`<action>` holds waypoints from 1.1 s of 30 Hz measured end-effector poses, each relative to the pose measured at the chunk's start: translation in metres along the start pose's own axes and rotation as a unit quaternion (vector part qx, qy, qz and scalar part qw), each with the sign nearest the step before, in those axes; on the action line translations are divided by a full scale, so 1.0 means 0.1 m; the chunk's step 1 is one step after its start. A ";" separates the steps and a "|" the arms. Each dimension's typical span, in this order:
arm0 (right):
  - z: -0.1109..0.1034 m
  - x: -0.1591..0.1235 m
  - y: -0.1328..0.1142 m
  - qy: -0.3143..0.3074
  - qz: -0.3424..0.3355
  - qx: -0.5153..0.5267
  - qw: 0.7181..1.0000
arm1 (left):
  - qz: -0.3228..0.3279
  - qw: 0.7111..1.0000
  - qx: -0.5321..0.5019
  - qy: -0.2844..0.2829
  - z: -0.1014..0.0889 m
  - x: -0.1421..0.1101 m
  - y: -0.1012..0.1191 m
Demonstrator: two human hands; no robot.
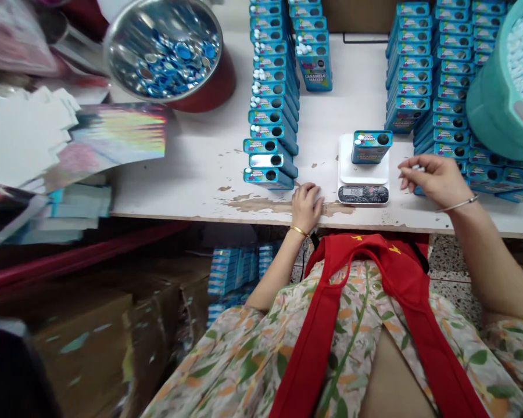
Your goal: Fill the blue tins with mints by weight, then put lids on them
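A small white digital scale [362,177] sits near the front edge of the white table [192,174], with one blue tin box [370,146] standing on it. My left hand [307,203] rests on the table edge just left of the scale, fingers curled, seemingly over small white pieces. My right hand [433,179] hovers right of the scale, fingers bent and pinched around small white pieces I cannot make out clearly.
Rows of blue tins [271,98] line the table on the left, more stacks [436,75] on the right. A teal tub of white pellets [508,87] stands far right. A metal bowl of blue lids [165,49] sits at back left. Cardboard boxes [91,337] lie below.
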State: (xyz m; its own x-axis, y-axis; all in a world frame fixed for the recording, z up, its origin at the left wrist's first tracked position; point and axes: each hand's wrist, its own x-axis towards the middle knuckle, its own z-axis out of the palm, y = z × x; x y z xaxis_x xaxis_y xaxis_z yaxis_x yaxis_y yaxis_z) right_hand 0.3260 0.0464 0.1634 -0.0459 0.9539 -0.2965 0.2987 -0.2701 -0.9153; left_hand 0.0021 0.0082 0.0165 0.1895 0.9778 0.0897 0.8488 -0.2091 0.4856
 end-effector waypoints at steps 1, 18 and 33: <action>-0.01 0.10 -0.11 0.009 -0.037 -0.039 0.999 | 0.000 1.000 -0.001 0.005 0.01 -0.01 0.00; 0.18 0.93 -0.41 -0.034 -0.187 -0.378 0.906 | -0.007 0.999 -0.036 0.025 0.02 0.00 0.00; -1.65 0.62 -0.78 0.211 0.145 -0.477 0.841 | 0.011 0.999 -0.033 0.042 0.03 0.00 -0.07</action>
State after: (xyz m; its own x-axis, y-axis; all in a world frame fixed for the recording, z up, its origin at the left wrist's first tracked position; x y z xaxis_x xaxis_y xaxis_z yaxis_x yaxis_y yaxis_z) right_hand 0.4572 0.1478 0.2618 0.4433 0.8817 -0.1615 0.8768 -0.4640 -0.1266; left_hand -0.0020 0.0095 0.0105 0.1626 0.9716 0.1720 0.8101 -0.2310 0.5389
